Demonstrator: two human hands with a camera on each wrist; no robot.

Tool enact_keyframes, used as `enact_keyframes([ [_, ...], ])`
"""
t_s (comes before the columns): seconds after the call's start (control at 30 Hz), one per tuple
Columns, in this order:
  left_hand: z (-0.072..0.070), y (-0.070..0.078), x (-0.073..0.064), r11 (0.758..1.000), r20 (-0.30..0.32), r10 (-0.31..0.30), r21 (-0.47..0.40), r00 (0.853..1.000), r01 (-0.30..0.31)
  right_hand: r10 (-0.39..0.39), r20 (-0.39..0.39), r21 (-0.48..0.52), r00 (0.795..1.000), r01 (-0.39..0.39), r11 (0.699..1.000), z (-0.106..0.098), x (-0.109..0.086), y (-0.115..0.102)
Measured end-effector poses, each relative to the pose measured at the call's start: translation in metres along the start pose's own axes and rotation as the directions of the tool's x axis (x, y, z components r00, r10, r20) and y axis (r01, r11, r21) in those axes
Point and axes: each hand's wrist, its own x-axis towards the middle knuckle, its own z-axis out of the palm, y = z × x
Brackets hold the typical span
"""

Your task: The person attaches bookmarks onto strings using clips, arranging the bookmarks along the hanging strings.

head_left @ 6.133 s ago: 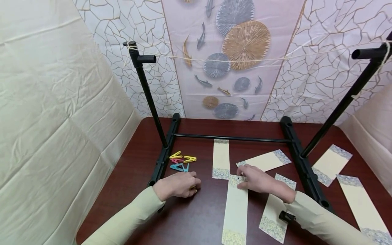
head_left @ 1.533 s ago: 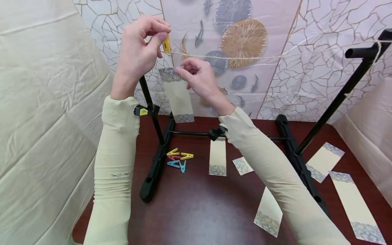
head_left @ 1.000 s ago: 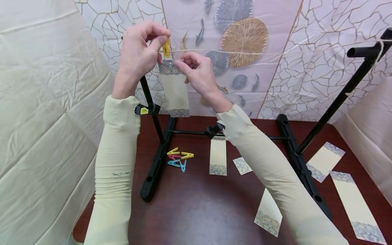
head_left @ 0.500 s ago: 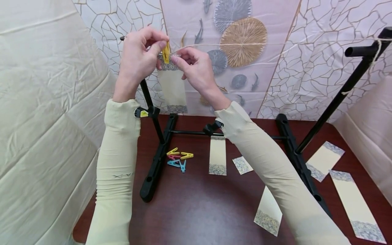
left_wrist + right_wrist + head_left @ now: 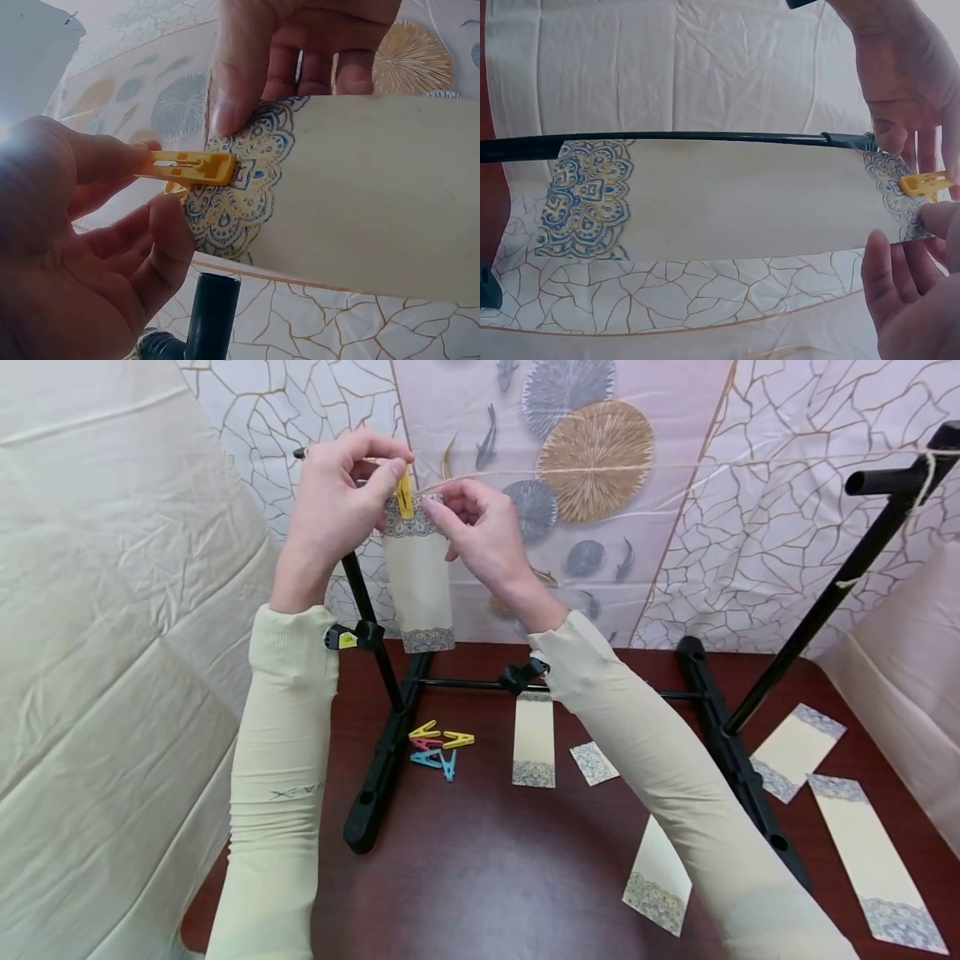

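Note:
My left hand (image 5: 330,502) pinches a yellow clothespin (image 5: 406,497) between thumb and fingers, high at the left end of the string (image 5: 675,465). The clothespin's tips lie over the patterned top edge of a long cream card (image 5: 418,581), which hangs down. My right hand (image 5: 487,531) holds that card's top edge between thumb and fingers, just right of the clothespin. In the left wrist view the clothespin (image 5: 202,166) straddles the blue-and-gold border. The right wrist view shows the card (image 5: 742,199) at full length. Whether the string sits inside the clothespin's jaws I cannot tell.
A black frame's left post (image 5: 367,610) and right post (image 5: 817,610) carry the string. Several yellow, pink and blue clothespins (image 5: 426,760) lie by the left foot (image 5: 382,768). More cards (image 5: 533,735) lie on the dark table (image 5: 480,877), some partly behind my right forearm.
Both hands have risen from the table to the string, with a card and a yellow clothespin. The card has come up to the string, and the clothespin has come down over its top edge.

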Motion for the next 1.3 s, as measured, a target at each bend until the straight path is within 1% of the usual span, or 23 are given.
enact_keyframes([
  [0.1,-0.002,0.000,-0.001,1.000,0.001,-0.002,0.003,1.000,0.002,0.024,-0.001,0.033,1.000,-0.024,0.999,-0.004,-0.004,0.004],
  [0.27,-0.007,0.001,-0.006,0.999,-0.009,-0.019,-0.027,1.000,0.019,0.051,-0.010,0.082,0.999,-0.050,0.995,-0.016,-0.015,0.012],
  [0.4,-0.011,0.001,-0.011,0.999,-0.036,-0.014,-0.044,0.999,0.012,0.061,-0.007,0.069,0.998,-0.061,0.996,-0.026,-0.025,0.019],
  [0.47,-0.013,0.000,-0.013,0.998,-0.058,-0.005,-0.059,0.998,0.002,0.071,-0.003,0.058,0.997,-0.071,0.996,-0.031,-0.031,0.023],
  [0.67,-0.017,-0.003,-0.024,0.991,-0.121,-0.008,-0.136,0.993,-0.009,0.118,0.021,0.029,0.993,-0.118,0.993,-0.042,-0.046,0.034],
  [0.77,-0.017,-0.002,-0.031,0.983,-0.170,0.000,-0.181,0.985,-0.031,0.127,0.039,0.006,0.991,-0.127,0.992,-0.047,-0.054,0.040],
  [0.83,-0.015,-0.001,-0.037,0.972,-0.206,0.009,-0.226,0.979,-0.056,0.148,0.051,-0.016,0.988,-0.147,0.989,-0.049,-0.058,0.044],
  [0.93,-0.012,0.001,-0.047,0.958,-0.242,0.026,-0.270,0.970,-0.093,0.197,0.077,-0.058,0.977,-0.192,0.980,-0.053,-0.065,0.051],
  [1.03,-0.008,0.000,-0.055,0.953,-0.249,0.035,-0.283,0.968,-0.107,0.250,0.100,-0.109,0.963,-0.239,0.965,-0.057,-0.072,0.061],
  [1.07,-0.007,-0.003,-0.056,0.953,-0.247,0.037,-0.282,0.968,-0.109,0.266,0.110,-0.122,0.958,-0.253,0.960,-0.058,-0.075,0.065],
  [1.17,-0.002,-0.016,-0.061,0.957,-0.244,0.094,-0.244,0.965,-0.155,0.315,0.152,-0.173,0.937,-0.289,0.942,-0.061,-0.081,0.076],
  [1.23,0.001,-0.024,-0.066,0.962,-0.237,0.135,-0.202,0.962,-0.184,0.353,0.182,-0.210,0.918,-0.315,0.926,-0.062,-0.086,0.083],
  [1.3,0.004,-0.030,-0.072,0.962,-0.226,0.175,-0.170,0.958,-0.216,0.392,0.212,-0.250,0.895,-0.338,0.907,-0.062,-0.090,0.089],
])
